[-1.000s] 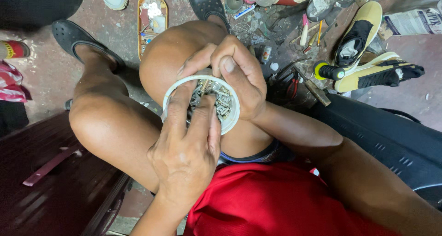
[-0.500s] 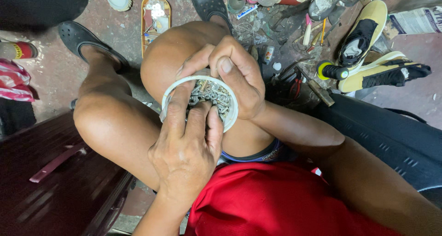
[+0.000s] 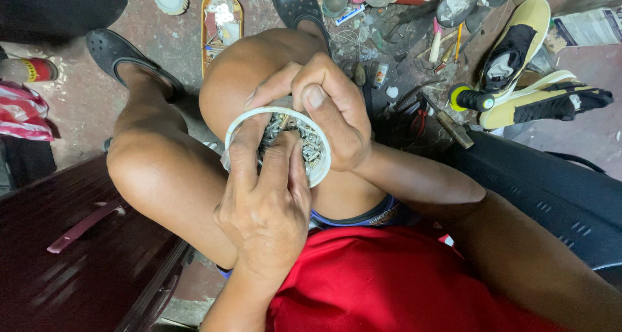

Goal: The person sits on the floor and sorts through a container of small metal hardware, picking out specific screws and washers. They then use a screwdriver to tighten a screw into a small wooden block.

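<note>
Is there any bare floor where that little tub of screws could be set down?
Bare floor lies left of the black sandal, toward the can. More shows far right, below the shoes. Ahead of the knee, tools crowd it. Both hands hold the tub.

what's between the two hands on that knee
In the head view, a round white container of small metal hardware sits between left hand and right hand.
</note>
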